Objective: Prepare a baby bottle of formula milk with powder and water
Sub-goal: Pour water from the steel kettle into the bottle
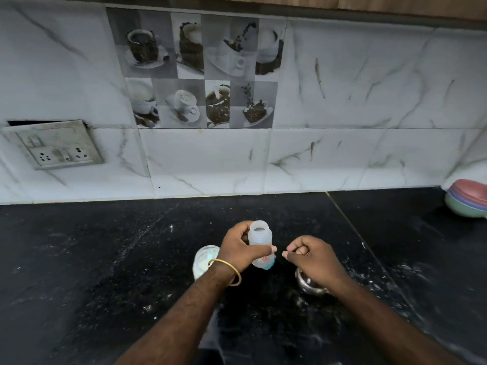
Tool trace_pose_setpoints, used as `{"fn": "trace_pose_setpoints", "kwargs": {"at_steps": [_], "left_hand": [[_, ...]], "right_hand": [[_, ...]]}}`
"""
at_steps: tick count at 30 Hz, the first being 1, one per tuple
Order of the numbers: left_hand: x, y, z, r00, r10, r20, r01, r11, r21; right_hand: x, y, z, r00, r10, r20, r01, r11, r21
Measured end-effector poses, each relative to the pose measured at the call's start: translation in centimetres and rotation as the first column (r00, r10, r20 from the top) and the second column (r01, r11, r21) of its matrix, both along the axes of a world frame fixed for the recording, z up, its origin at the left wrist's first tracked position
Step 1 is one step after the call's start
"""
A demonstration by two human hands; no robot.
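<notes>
My left hand (241,247) grips a translucent baby bottle (259,238) around its lower body and holds it above the black counter, its open threaded neck up and tilted slightly away. No cap or teat is on it. My right hand (311,256) hovers just right of the bottle with fingers curled in; whether something small is pinched in it I cannot tell. A round whitish container (204,259) with pale powder or milk inside sits on the counter behind my left wrist. Under my right hand stands a small steel cup (309,285), mostly hidden.
The black stone counter (105,259) is dusted with white specks and runs to a marble-tiled wall (342,159). A stack of pastel bowls (467,200) sits at the far right. A socket plate (56,146) is on the wall at left.
</notes>
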State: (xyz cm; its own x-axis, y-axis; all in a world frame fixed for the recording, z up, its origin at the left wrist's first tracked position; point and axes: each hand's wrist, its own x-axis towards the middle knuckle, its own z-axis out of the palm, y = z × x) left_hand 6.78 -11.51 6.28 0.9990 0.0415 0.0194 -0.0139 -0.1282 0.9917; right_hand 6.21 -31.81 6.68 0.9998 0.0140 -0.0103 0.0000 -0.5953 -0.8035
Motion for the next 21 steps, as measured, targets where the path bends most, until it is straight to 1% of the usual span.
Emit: {"fn": "trace_pose_setpoints", "kwargs": {"at_steps": [3,6,10,13,15,18,19,21], "left_hand": [[0.3,-2.8,-2.2,0.998,-0.023,-0.052,0.027,0.996,0.08],[0.1,-4.7,-4.4,0.993,-0.002,-0.115,0.019,0.989,0.146],[-0.1,-6.2,-6.6,0.988,0.031,-0.154,0.004,0.975,0.223],[-0.5,-7.0,-7.7,0.985,0.057,-0.162,-0.017,0.971,0.238],[-0.8,-7.4,-8.2,0.983,0.079,-0.166,-0.035,0.967,0.251],[-1.3,-7.9,-8.7,0.978,0.115,-0.174,-0.067,0.963,0.261],[-1.4,-8.0,-8.7,0.976,0.123,-0.18,-0.074,0.964,0.256],[-1.5,-8.2,-8.8,0.974,0.129,-0.186,-0.078,0.962,0.26]], "right_hand": [[-0.6,-3.8,-0.5,0.999,-0.044,0.014,0.044,0.998,0.053],[-1.3,-7.1,-2.1,0.991,-0.133,0.008,0.132,0.987,0.091],[-2.5,-10.2,-4.9,0.978,-0.202,-0.05,0.206,0.976,0.066],[-3.0,-11.1,-6.4,0.967,-0.18,-0.183,0.191,0.98,0.048],[-3.2,-11.2,-7.1,0.953,-0.134,-0.271,0.162,0.983,0.083],[-3.4,-11.2,-7.4,0.897,-0.021,-0.441,0.162,0.945,0.285],[-3.4,-11.0,-7.5,0.881,0.002,-0.474,0.175,0.928,0.33],[-3.4,-10.5,-7.8,0.874,0.001,-0.485,0.205,0.906,0.371]]}}
